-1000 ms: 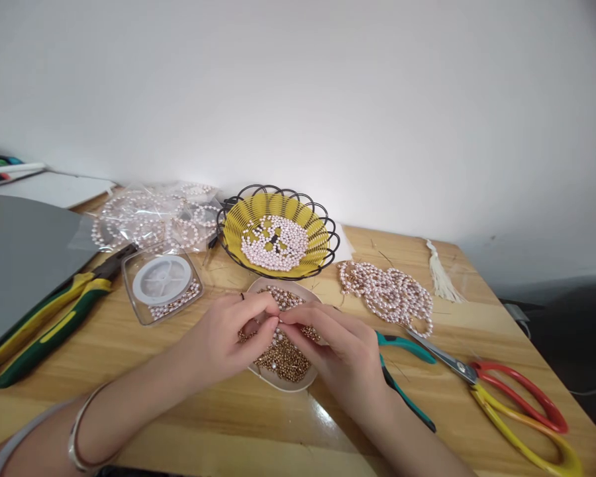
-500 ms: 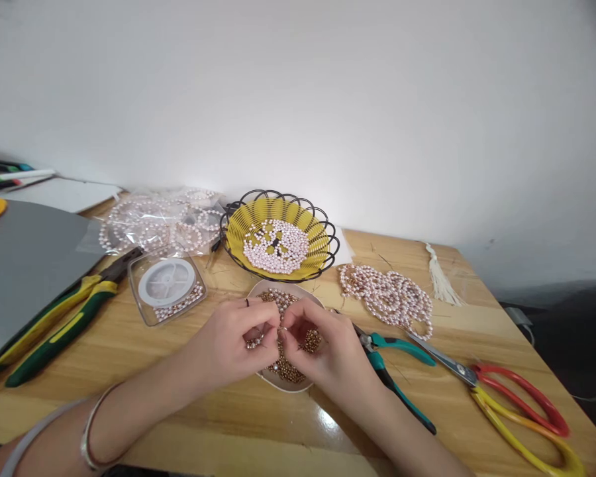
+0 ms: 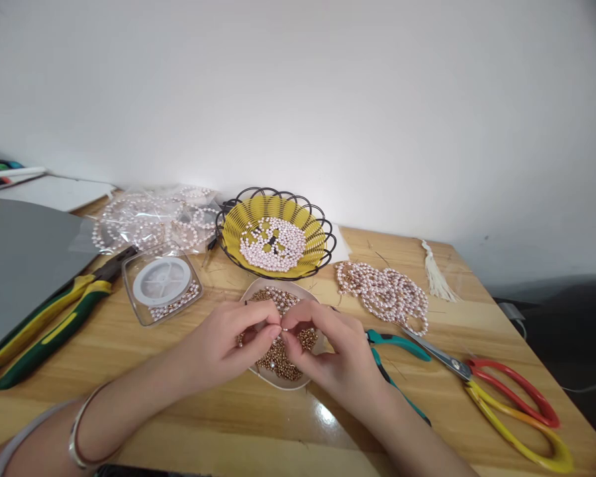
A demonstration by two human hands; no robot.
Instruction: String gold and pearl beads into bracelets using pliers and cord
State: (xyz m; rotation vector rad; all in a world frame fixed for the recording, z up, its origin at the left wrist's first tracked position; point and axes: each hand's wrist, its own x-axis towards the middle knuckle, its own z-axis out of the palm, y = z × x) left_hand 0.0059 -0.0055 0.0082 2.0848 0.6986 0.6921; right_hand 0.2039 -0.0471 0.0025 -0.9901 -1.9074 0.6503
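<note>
Over a white dish (image 3: 273, 382) of gold and pearly beads (image 3: 283, 364), my two hands meet fingertip to fingertip. My left hand (image 3: 241, 338) is closed in a pinch, thumb against forefinger; what sits between those tips is too small to make out. A tiny pale bead (image 3: 285, 329) shows at the tips of my right hand (image 3: 332, 344), which pinches it with thumb and forefinger. Behind the dish stands a yellow basket with a black looped rim (image 3: 228, 249), holding loose pink-white beads (image 3: 283, 248).
Right of the dish lie bead strands (image 3: 382, 291), teal-handled pliers (image 3: 400, 342), scissors (image 3: 516, 391) and a white tassel (image 3: 434, 275). To the left are green-yellow pliers (image 3: 59, 324), a clear box with a spool (image 3: 163, 281) and bagged bead strings (image 3: 153, 218). A wall rises behind the table.
My left thumb and forefinger have drawn together and straightened into a narrower pinch. The right hand keeps its pinch with little movement. The whole view has shifted slightly.
</note>
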